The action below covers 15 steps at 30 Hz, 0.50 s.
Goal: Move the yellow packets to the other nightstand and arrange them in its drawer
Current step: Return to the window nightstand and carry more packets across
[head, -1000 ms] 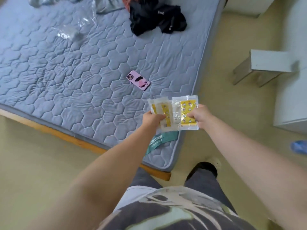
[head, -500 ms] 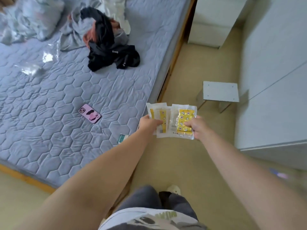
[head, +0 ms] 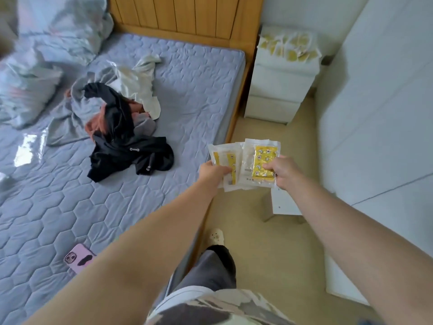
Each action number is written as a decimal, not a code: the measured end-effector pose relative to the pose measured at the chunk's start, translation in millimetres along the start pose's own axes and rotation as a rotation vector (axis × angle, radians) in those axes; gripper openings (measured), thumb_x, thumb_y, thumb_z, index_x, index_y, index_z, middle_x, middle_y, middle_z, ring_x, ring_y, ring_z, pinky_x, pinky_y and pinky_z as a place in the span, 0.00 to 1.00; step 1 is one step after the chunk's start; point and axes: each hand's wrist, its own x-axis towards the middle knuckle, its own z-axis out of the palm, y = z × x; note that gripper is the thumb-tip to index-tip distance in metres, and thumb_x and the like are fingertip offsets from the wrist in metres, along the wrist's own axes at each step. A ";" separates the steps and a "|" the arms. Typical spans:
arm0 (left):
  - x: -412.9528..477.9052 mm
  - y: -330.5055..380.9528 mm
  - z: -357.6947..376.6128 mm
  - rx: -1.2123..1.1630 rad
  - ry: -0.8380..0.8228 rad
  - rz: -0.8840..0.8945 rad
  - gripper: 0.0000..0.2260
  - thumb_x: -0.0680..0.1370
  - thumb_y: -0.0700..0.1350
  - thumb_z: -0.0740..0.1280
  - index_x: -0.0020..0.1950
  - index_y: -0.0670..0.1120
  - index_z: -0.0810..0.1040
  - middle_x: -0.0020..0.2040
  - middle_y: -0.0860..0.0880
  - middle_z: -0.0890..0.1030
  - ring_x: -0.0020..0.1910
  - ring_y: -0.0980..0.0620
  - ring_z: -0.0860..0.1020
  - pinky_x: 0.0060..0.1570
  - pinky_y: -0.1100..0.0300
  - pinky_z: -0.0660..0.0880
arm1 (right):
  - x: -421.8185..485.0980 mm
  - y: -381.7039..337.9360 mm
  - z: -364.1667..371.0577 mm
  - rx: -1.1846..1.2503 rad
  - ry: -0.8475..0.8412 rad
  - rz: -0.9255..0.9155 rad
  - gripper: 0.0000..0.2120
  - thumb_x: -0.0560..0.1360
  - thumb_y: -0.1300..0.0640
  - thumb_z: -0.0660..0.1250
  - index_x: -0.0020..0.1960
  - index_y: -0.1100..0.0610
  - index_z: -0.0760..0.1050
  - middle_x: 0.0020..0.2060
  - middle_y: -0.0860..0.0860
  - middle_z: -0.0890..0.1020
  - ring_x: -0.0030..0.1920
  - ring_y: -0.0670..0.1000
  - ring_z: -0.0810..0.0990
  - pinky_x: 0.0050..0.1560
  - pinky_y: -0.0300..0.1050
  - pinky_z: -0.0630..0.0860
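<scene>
Beige floor (head: 257, 231) runs beside a bed with a grey quilted mattress (head: 199, 78). I see my left hand (head: 212, 173) pinching a few clear packets with yellow strips (head: 226, 156). My right hand (head: 284, 172) pinches a clear packet with a yellow star sheet (head: 263, 160). Both bunches are up in the air over the floor, just off the mattress's side edge. More yellow packets (head: 288, 46) lie heaped on top of the white nightstand (head: 274, 90) by the mattress's far corner. A pink phone (head: 78, 258) lies on the mattress.
</scene>
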 end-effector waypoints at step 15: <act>249.3 243.5 149.4 0.050 -0.092 -0.006 0.08 0.73 0.33 0.71 0.49 0.42 0.77 0.55 0.41 0.82 0.52 0.41 0.81 0.55 0.43 0.78 | 231.5 -266.7 -23.4 0.142 0.064 -0.026 0.14 0.74 0.78 0.57 0.51 0.62 0.73 0.44 0.60 0.78 0.46 0.61 0.79 0.38 0.59 0.74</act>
